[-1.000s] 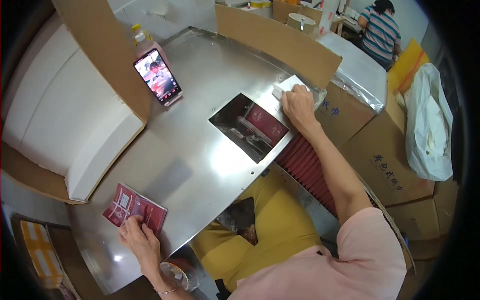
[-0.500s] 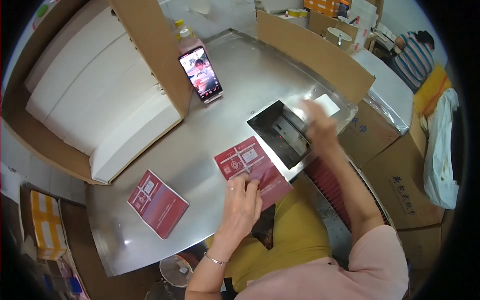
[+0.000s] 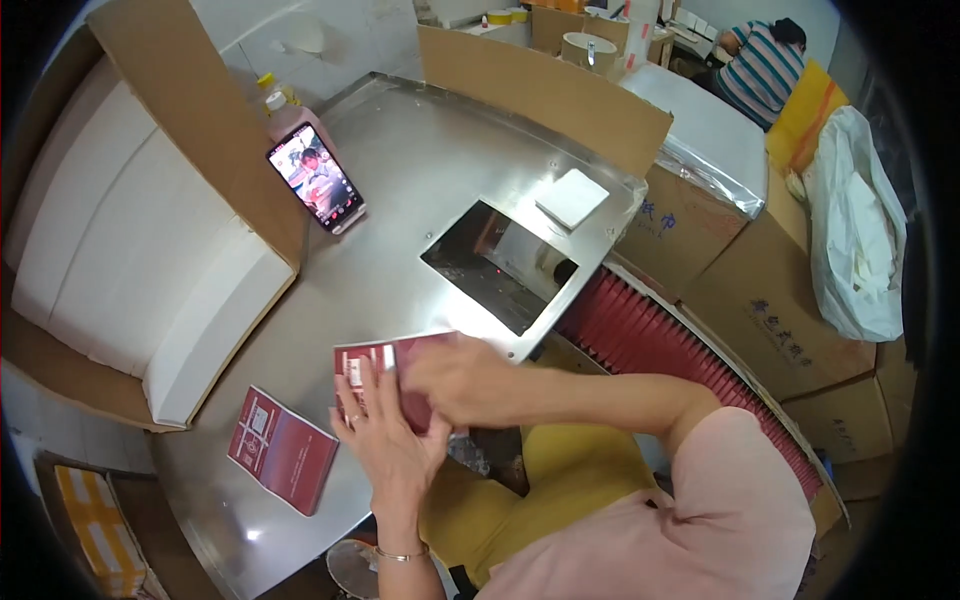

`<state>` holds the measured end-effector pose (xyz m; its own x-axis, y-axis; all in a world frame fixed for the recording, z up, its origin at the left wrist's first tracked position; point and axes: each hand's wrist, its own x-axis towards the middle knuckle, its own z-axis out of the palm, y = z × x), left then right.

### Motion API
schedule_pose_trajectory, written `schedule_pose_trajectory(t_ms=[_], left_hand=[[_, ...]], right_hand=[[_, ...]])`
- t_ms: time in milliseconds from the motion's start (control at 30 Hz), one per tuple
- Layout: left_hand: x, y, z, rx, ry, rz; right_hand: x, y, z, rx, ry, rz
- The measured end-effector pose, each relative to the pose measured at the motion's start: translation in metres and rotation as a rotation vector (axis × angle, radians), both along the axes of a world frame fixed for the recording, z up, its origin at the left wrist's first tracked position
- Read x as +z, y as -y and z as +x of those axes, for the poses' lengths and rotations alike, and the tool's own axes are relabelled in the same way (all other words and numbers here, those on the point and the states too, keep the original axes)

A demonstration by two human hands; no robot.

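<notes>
A dark red printed paper packet [image 3: 425, 346] lies on the metal table [image 3: 330, 290] near its front edge, partly hidden under both hands. My left hand [image 3: 390, 435] rests flat on its left part with the fingers spread. Across the packet's right part lies my right hand [image 3: 458, 380], its fingers smeared by motion, so whether it holds anything is unclear. To the left, a second red packet [image 3: 285, 450] of the same print lies apart from both hands. Beyond my right hand is a dark rectangular opening [image 3: 490, 262] set into the tabletop.
A white square pad [image 3: 572, 198] lies behind the opening. On the left a cardboard box [image 3: 190, 110] holds white stacks; beside it leans a lit phone [image 3: 315, 178]. Many red packets [image 3: 650, 330] fill a long box at right, near cartons [image 3: 780, 310]. A person [image 3: 760, 70] sits far right.
My right hand has come from beside the white pad down and left onto the red packet. My left hand's fingers have spread over the packet. The whole view has shifted.
</notes>
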<state>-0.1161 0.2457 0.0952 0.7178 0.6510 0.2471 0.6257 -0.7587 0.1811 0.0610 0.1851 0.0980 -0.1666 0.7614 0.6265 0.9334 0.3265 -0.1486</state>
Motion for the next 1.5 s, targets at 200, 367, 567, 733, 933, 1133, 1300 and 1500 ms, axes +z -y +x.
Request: schedule_pose_trajectory(t_ms=[200,367,567,733,933,1133,1300,1500], left_hand=[[0.019,0.023,0.018,0.082,0.061,0.084],[0.012,0.013,0.014,0.028,0.151,0.175],[0.011,0.015,0.003,0.003,0.028,0.123],[0.010,0.019,0.003,0.059,0.134,0.176],[0.003,0.025,0.000,0.210,0.151,0.263],[0.023,0.034,-0.021,0.206,0.188,0.119],[0.057,-0.014,-0.066,0.046,0.508,0.195],[0.152,-0.216,-0.122,0.328,0.517,0.363]], right_hand=[[-0.021,0.057,0.179,-0.914,0.119,0.030],[-0.028,0.055,0.157,-0.755,-0.094,0.009],[-0.020,0.055,0.180,-0.761,-0.234,0.122],[-0.028,0.058,0.177,-0.777,-0.171,0.109],[-0.032,0.076,0.179,-1.067,0.024,-0.091],[0.000,0.043,0.136,-0.927,0.033,-0.017],[0.078,-0.059,0.050,-0.257,-0.305,0.145],[0.178,-0.230,-0.038,0.132,-0.452,0.342]])
